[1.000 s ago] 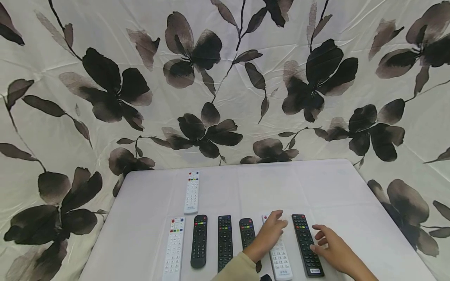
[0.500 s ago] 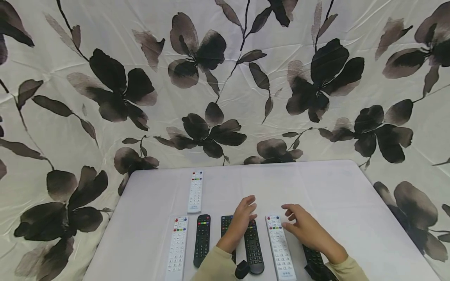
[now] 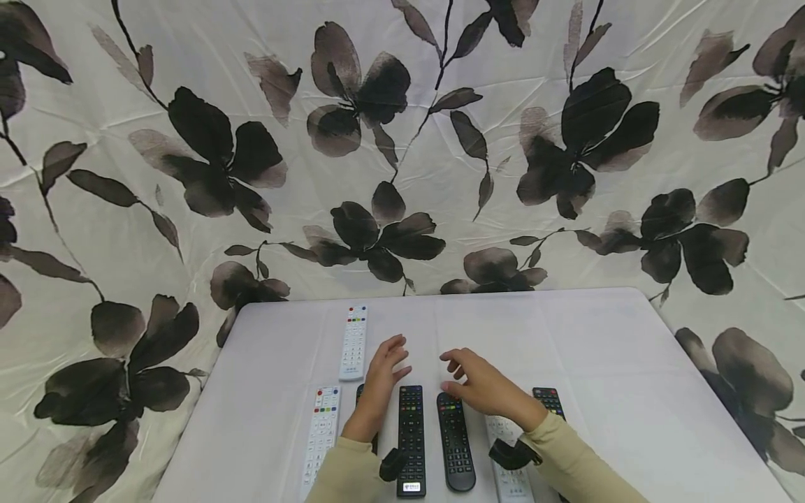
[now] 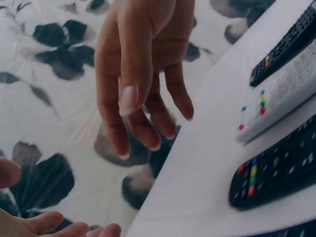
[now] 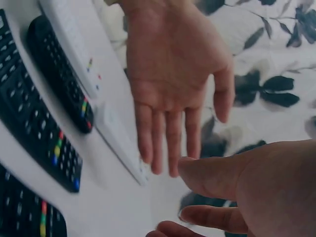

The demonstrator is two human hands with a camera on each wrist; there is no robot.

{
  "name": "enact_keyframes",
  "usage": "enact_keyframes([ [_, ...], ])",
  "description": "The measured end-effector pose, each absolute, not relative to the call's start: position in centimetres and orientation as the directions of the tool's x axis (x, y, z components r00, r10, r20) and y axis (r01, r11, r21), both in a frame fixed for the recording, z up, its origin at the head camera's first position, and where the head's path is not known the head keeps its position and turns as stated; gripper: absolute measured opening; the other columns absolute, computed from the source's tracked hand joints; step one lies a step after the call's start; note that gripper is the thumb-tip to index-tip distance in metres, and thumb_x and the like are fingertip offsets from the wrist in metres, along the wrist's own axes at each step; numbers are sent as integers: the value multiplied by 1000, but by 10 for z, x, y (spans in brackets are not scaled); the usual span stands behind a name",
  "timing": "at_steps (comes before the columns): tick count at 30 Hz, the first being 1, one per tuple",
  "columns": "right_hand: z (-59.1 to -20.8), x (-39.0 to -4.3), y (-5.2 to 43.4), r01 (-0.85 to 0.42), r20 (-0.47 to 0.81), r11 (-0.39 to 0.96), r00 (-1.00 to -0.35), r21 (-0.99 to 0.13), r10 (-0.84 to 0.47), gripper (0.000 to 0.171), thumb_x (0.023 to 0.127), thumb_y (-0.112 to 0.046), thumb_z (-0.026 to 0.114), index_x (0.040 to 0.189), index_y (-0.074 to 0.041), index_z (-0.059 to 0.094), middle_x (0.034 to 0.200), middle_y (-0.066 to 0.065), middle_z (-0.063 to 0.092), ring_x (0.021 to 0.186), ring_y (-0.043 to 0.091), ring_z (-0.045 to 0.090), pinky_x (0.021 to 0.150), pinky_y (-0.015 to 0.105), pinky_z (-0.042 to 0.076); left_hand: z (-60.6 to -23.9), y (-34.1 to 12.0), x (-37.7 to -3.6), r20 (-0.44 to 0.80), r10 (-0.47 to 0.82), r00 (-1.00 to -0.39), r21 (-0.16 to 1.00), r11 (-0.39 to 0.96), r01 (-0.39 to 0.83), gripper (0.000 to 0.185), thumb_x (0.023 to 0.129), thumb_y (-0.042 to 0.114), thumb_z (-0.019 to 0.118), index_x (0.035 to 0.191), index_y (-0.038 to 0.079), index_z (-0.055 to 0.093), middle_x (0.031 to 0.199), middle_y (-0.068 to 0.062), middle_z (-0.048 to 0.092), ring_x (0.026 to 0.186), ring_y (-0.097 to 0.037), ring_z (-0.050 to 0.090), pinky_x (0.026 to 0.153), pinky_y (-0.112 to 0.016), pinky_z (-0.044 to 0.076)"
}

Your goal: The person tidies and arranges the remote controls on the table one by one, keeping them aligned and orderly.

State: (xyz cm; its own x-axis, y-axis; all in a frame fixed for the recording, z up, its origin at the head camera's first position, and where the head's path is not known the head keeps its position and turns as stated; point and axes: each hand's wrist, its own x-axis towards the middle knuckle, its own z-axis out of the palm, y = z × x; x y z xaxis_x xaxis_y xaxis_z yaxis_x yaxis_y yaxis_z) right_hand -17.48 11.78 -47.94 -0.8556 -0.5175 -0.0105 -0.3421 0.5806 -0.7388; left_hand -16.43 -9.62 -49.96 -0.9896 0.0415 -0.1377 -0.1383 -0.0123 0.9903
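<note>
My left hand (image 3: pixel 381 377): grip open, empty, over a black remote (image 3: pixel 363 405) it mostly hides. My right hand (image 3: pixel 484 386): grip open, empty, above second black remote (image 3: pixel 455 440). Between the grips: long black remote (image 3: pixel 411 439). Left of my left grip: two white remotes (image 3: pixel 353 341), (image 3: pixel 321 429). All on white table (image 3: pixel 597 363)

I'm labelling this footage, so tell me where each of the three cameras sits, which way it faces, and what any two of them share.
Head: on the head, looking forward and down at the table; left hand, right hand and both sleeves show.
Left wrist: behind the left hand, facing past its fingers to the remotes and cloth.
Right wrist: by the right hand, facing the left palm.
Shared: wrist views both show both hands and black remotes.
</note>
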Motion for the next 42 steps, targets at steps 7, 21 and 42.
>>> enact_keyframes([
  [7,-490,-194,77,-358,-19,536,-819,-764,-573,44,101,-15,70,136,9,58,116,21,65,106,35,66,89,54,60,-498,-128,-167,-109,-45,-993,994,4,-109,56,112,22,36,161,-4,30,166,-25,32,151,-46,36,122,-53,41],
  [21,-525,-225,7,-277,-80,547,-838,-790,-540,44,100,-17,71,134,8,60,114,20,65,103,31,66,91,50,59,-499,-179,-173,-122,-152,-981,992,13,-126,56,114,24,31,163,-4,25,168,-24,27,153,-45,32,125,-54,35],
  [42,-557,-243,-54,-125,-159,669,-924,-732,-347,70,89,-41,85,133,7,59,112,17,62,96,26,60,89,47,58,-509,-218,-204,-234,-245,-941,962,81,-260,60,115,31,33,165,-1,23,170,-24,25,156,-43,30,126,-53,33],
])
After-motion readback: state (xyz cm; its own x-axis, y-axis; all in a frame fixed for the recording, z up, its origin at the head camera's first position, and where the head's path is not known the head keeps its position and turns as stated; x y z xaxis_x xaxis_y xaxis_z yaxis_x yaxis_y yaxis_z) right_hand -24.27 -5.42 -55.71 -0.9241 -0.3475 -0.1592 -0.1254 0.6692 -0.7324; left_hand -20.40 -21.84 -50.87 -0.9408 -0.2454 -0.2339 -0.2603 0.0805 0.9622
